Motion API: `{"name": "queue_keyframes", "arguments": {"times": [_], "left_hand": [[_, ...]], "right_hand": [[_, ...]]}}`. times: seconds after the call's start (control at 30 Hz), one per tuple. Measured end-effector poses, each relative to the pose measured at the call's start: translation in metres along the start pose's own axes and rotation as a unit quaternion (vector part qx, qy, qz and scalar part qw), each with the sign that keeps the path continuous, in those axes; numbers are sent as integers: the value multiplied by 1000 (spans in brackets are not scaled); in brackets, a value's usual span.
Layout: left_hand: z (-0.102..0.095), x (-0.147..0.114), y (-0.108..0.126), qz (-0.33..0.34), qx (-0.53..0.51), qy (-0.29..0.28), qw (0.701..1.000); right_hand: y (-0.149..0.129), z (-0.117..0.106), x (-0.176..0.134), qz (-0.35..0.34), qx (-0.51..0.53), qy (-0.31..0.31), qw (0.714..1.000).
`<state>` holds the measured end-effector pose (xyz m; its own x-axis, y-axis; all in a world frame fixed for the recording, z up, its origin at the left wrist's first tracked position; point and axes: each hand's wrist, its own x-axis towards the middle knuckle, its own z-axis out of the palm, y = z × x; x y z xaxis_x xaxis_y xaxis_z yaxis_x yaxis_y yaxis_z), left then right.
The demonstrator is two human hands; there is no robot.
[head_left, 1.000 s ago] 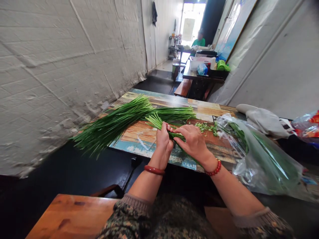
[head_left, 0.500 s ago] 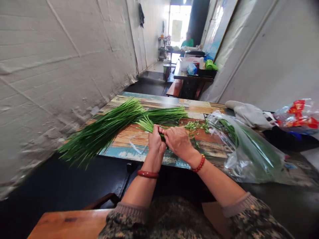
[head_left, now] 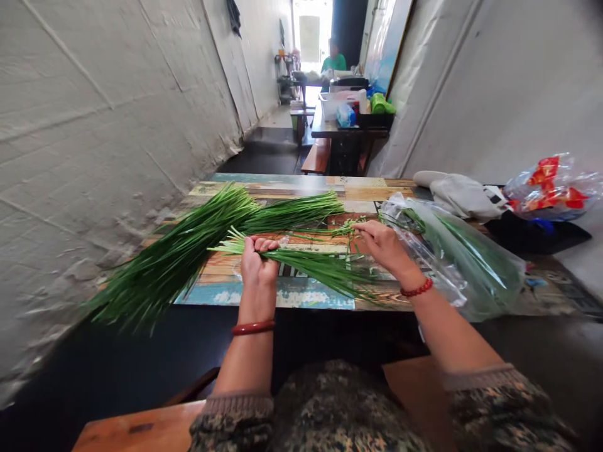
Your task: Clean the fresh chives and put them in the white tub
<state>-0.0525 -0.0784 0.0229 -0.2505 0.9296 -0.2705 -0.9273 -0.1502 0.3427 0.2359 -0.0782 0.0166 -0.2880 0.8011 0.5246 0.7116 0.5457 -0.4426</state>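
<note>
My left hand (head_left: 260, 260) is closed around a small bunch of garlic chives (head_left: 315, 267). Their pale ends poke out to the left, and the green leaves trail right over the table. Over the scattered chive trimmings (head_left: 351, 226), my right hand (head_left: 380, 243) has its fingers pinched together; what is between them is too small to make out. A large pile of garlic chives (head_left: 174, 257) lies to the left, its leaves hanging past the table's front edge. Behind the held bunch rests a smaller pile of chives (head_left: 294, 210).
On the right of the patterned table (head_left: 264, 295) lies a clear plastic bag (head_left: 490, 263) with greens inside. Beyond it are a pale cloth item (head_left: 464, 198) and a red-printed plastic bag (head_left: 551, 185). A wooden stool (head_left: 141, 430) is at lower left. A person in green (head_left: 334, 61) is far back.
My right hand has left the bunch and moved right to the trimmings. My left hand still grips the chives, now further left in view. The camera view has shifted slightly.
</note>
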Motion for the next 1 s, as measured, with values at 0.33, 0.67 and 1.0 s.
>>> {"name": "queue_keyframes", "arguments": {"times": [0.33,0.67,1.0], "left_hand": [[-12,3,27,10,-41,-87,995],[-1,-17,18,7,-21,-183,983],[-4,-13,23,19,-25,-155,987]], "right_hand": [[21,-7,-10,37,-45,39,998],[-50,0,7,-19,221,-114,968],[-36,12,-10,-52,62,-185,979]]}}
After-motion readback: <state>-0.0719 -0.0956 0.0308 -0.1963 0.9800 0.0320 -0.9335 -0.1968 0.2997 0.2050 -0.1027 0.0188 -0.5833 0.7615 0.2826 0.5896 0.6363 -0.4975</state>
